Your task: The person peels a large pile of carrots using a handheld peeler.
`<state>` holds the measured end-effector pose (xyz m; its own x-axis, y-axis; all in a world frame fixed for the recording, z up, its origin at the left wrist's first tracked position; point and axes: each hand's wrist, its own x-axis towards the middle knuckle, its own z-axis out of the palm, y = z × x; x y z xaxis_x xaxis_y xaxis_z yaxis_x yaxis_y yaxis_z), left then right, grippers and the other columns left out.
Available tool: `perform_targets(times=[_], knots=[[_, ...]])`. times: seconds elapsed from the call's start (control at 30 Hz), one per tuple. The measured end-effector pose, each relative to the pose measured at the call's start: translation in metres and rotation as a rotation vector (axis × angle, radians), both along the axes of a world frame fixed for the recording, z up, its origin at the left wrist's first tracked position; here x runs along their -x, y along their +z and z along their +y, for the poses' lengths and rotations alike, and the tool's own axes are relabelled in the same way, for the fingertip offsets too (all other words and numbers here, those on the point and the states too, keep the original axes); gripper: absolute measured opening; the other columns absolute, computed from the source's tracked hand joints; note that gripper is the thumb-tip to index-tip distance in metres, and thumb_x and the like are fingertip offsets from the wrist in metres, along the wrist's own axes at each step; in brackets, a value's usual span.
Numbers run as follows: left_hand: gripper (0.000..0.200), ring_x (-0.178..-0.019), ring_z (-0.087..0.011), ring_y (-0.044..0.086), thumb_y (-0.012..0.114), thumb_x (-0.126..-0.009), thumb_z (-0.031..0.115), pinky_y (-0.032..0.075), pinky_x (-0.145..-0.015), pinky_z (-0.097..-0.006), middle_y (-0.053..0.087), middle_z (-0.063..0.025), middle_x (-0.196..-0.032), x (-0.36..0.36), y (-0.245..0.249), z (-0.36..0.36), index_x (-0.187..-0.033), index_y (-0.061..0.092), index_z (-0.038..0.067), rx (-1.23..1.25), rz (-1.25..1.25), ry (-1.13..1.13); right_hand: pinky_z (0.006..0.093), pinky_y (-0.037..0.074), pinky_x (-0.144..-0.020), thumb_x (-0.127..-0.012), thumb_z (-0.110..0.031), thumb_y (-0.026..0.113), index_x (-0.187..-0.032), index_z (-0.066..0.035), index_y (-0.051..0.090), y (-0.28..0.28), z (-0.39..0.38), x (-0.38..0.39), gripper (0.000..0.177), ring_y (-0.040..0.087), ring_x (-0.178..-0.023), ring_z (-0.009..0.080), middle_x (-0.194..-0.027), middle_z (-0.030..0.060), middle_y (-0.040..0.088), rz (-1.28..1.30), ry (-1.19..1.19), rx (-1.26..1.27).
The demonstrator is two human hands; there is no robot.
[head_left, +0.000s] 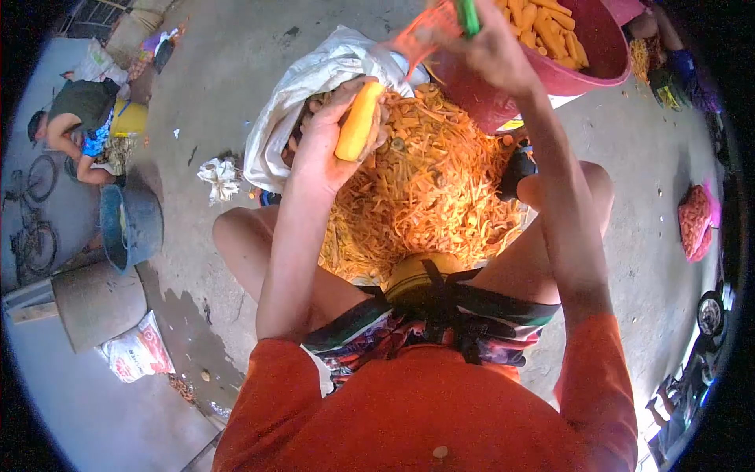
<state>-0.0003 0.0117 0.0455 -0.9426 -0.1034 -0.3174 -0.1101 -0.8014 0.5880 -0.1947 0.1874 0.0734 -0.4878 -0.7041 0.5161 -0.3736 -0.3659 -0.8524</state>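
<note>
My left hand (pixel 321 145) is closed around a peeled carrot (pixel 361 122), which points up and away from me. Up to the right, my right hand (pixel 499 59) grips a green-handled peeler (pixel 467 16); the hand is smeared by motion and the working end cannot be made out. An orange blur (pixel 425 39) shows beside it. Between my legs lies a big heap of carrot peelings (pixel 425 189). A white sack (pixel 291 94) with its mouth open lies behind my left hand, with unpeeled carrots partly visible inside.
Peeled carrots (pixel 546 31) fill part of a red tub (pixel 605 59) at the upper right. A blue bucket (pixel 138 228) and a crouching person (pixel 79 118) are at the left. A pink bag (pixel 696 224) lies at the right, crumpled white plastic (pixel 220 179) on the floor.
</note>
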Motion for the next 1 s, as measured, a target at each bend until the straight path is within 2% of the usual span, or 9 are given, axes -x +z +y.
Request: perform_targets(times=[0.13,0.23,0.33,0.47,0.5,0.73,0.83,0.93,1.0], knots=[[0.03,-0.076,-0.0136,0.065,0.053,-0.103,0.028,0.053,-0.063,-0.0323,0.067,-0.0065,-0.097,0.0,-0.018,-0.008,-0.122,0.056,0.006,0.018,0.06,-0.097,0.0296,0.049,-0.085,-0.083,-0.01,0.082,-0.116,-0.002,0.059,0.015,0.003,-0.034,0.041,0.057,-0.096,0.0109,-0.099,0.0021,0.063,0.301,-0.043,-0.102],[0.03,-0.076,-0.0171,0.065,0.052,-0.104,0.03,0.054,-0.06,-0.0336,0.066,-0.0084,-0.095,0.002,0.002,0.006,-0.12,0.057,0.005,-0.114,-0.08,-0.033,0.0342,0.052,-0.087,-0.086,-0.006,0.073,-0.113,-0.003,0.058,0.021,0.009,-0.001,0.031,0.062,-0.095,0.0259,-0.097,0.0105,0.062,0.394,-0.384,-0.22],[0.032,-0.076,-0.0206,0.066,0.054,-0.102,0.031,0.053,-0.062,-0.0338,0.066,-0.0097,-0.095,0.005,-0.004,-0.001,-0.119,0.058,0.005,-0.117,-0.044,-0.046,0.0296,0.05,-0.085,-0.083,-0.01,0.082,-0.113,-0.003,0.061,-0.002,-0.002,-0.01,0.038,0.056,-0.095,0.011,-0.099,0.0013,0.063,0.205,-0.048,-0.061],[0.034,-0.08,-0.0234,0.066,0.058,-0.101,0.033,0.053,-0.062,-0.0339,0.066,-0.0118,-0.096,-0.001,-0.003,0.001,-0.12,0.057,0.004,-0.255,-0.086,-0.087,0.0314,0.053,-0.086,-0.084,-0.006,0.079,-0.107,-0.004,0.063,-0.005,0.006,0.003,0.028,0.063,-0.098,0.0125,-0.1,0.0026,0.068,0.39,-0.153,0.008],[0.033,-0.081,-0.0229,0.066,0.058,-0.101,0.032,0.053,-0.062,-0.0334,0.066,-0.0117,-0.098,0.0,-0.003,0.001,-0.12,0.057,0.005,-0.177,-0.05,-0.085,0.036,0.052,-0.088,-0.086,-0.008,0.074,-0.115,-0.003,0.058,0.021,0.011,0.004,0.034,0.064,-0.098,0.0264,-0.101,0.012,0.064,0.528,-0.458,-0.238],[0.03,-0.096,-0.023,0.059,0.054,-0.103,0.024,0.053,-0.072,-0.0309,0.061,-0.0117,-0.11,0.002,-0.01,-0.01,-0.126,0.054,0.006,-0.075,0.065,-0.094,0.0287,0.052,-0.085,-0.086,-0.001,0.076,-0.109,-0.004,0.065,0.006,0.0,-0.014,0.026,0.062,-0.096,0.0103,-0.1,0.0004,0.067,0.408,-0.042,-0.063],[0.026,-0.095,-0.0211,0.058,0.055,-0.103,0.025,0.052,-0.069,-0.0298,0.062,-0.0117,-0.108,-0.001,-0.003,-0.005,-0.121,0.056,0.007,-0.043,0.078,-0.131,0.0369,0.055,-0.083,-0.086,-0.009,0.075,-0.114,-0.003,0.06,0.013,0.014,0.016,0.032,0.066,-0.096,0.0239,-0.106,0.0117,0.068,0.609,-0.475,-0.113],[0.027,-0.095,-0.0218,0.058,0.056,-0.102,0.025,0.051,-0.069,-0.0297,0.062,-0.0127,-0.106,0.0,-0.01,-0.007,-0.12,0.055,0.005,-0.063,0.064,-0.095,0.0307,0.048,-0.09,-0.086,-0.005,0.077,-0.108,-0.002,0.064,0.013,0.005,-0.015,0.025,0.061,-0.099,0.0141,-0.1,0.0024,0.065,0.175,0.064,-0.11],[0.029,-0.095,-0.0219,0.058,0.055,-0.103,0.025,0.051,-0.069,-0.03,0.061,-0.0118,-0.106,0.004,-0.008,-0.005,-0.121,0.055,0.003,-0.072,0.009,-0.071,0.0294,0.052,-0.085,-0.089,-0.008,0.075,-0.106,-0.002,0.066,0.011,-0.002,-0.031,0.019,0.064,-0.095,0.0127,-0.1,0.0026,0.067,0.326,0.037,-0.14]])
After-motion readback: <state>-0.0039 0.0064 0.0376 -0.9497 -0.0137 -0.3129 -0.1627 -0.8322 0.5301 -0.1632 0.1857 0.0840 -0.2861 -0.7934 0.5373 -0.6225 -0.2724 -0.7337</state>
